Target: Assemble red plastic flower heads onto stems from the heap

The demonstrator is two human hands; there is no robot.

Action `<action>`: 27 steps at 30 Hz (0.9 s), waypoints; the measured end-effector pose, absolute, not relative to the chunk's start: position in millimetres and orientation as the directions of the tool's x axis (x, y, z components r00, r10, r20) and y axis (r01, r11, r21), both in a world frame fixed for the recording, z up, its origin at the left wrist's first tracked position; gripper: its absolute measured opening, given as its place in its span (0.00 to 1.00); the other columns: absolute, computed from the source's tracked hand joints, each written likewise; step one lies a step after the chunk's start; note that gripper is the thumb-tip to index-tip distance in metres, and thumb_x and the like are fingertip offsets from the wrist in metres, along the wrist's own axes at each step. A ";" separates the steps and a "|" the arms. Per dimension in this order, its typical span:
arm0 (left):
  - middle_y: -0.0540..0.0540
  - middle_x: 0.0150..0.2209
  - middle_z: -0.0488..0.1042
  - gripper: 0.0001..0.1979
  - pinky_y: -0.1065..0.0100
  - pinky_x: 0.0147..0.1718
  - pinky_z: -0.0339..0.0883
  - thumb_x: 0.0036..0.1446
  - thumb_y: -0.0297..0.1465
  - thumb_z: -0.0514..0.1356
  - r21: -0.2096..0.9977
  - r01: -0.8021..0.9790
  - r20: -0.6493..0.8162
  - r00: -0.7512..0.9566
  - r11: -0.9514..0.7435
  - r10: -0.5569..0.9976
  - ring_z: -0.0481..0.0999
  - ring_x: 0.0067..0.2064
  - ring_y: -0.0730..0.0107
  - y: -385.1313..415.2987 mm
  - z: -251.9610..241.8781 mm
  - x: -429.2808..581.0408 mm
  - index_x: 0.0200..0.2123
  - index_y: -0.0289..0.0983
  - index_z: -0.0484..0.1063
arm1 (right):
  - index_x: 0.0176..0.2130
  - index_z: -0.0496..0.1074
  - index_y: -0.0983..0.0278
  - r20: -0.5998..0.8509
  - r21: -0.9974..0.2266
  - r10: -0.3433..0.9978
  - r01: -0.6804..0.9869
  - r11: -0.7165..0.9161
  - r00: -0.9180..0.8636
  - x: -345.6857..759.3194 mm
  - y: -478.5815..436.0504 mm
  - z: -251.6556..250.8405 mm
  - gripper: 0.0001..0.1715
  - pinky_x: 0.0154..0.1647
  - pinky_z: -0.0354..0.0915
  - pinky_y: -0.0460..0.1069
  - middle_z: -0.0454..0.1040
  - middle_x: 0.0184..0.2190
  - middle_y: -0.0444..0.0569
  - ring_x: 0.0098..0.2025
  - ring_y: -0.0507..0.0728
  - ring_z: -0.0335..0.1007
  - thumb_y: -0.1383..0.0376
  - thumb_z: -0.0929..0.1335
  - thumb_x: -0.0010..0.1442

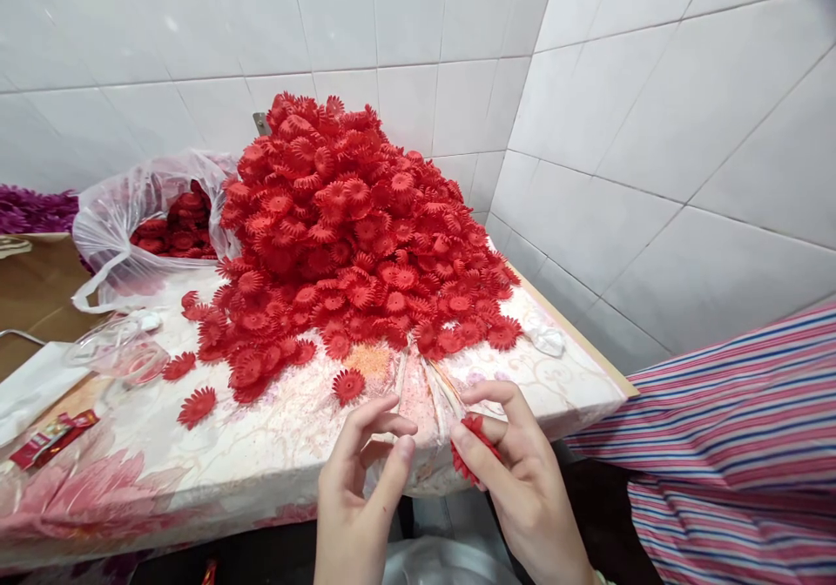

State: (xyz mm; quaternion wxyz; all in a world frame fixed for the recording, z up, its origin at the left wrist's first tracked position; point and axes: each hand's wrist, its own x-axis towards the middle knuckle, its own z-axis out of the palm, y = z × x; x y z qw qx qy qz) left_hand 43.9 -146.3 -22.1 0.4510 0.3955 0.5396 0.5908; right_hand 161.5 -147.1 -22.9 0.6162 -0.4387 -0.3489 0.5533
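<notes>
My right hand [522, 467] pinches a red artificial flower head [471, 450] between thumb and fingers at the table's front edge. To its left, my left hand [369, 472] is held with fingers curved and apart, nothing between them. A large pile of red flower heads [366, 228] rises behind both hands against the tiled wall. One loose red flower head [348, 386] lies just beyond my left hand. Thin pale strands [439, 389] stretch over the cloth from the pile's base toward my hands.
A floral tablecloth [261, 446] covers the table. On the left stand a clear plastic bag [108, 211] of red flower heads, a cardboard box [39, 289], a plastic ring-shaped item [140, 359] and a red wrapper [52, 439]. Striped fabric [738, 420] hangs at right, beside tiled walls.
</notes>
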 end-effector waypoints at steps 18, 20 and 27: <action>0.52 0.30 0.79 0.05 0.75 0.33 0.70 0.47 0.28 0.66 0.996 -0.003 0.083 -0.165 -0.085 0.983 0.77 0.31 0.71 -144.7 -22.1 50.6 0.30 0.42 0.78 | 0.47 0.67 0.56 -0.001 -0.969 1.000 -0.247 0.002 0.013 170.4 -145.7 -27.5 0.17 0.34 0.65 0.44 0.72 0.26 0.41 0.28 0.51 0.65 0.59 0.69 0.58; 0.52 0.31 0.79 0.06 0.75 0.34 0.70 0.47 0.29 0.66 0.998 0.002 0.066 -0.182 -0.067 0.981 0.77 0.33 0.71 -144.2 -22.8 50.1 0.32 0.42 0.78 | 0.46 0.68 0.58 -0.012 -0.965 1.000 -0.263 -0.018 -0.024 172.1 -144.8 -29.2 0.16 0.29 0.63 0.44 0.67 0.20 0.39 0.24 0.50 0.61 0.59 0.69 0.58; 0.49 0.31 0.78 0.03 0.72 0.35 0.68 0.49 0.30 0.66 0.998 0.025 0.048 0.083 -0.051 0.995 0.75 0.34 0.68 -138.8 -24.3 39.5 0.29 0.42 0.81 | 0.46 0.68 0.60 -0.087 -0.859 0.972 -0.478 -0.185 -0.219 176.0 -146.4 -26.1 0.26 0.27 0.54 0.45 0.57 0.16 0.34 0.21 0.48 0.49 0.54 0.74 0.51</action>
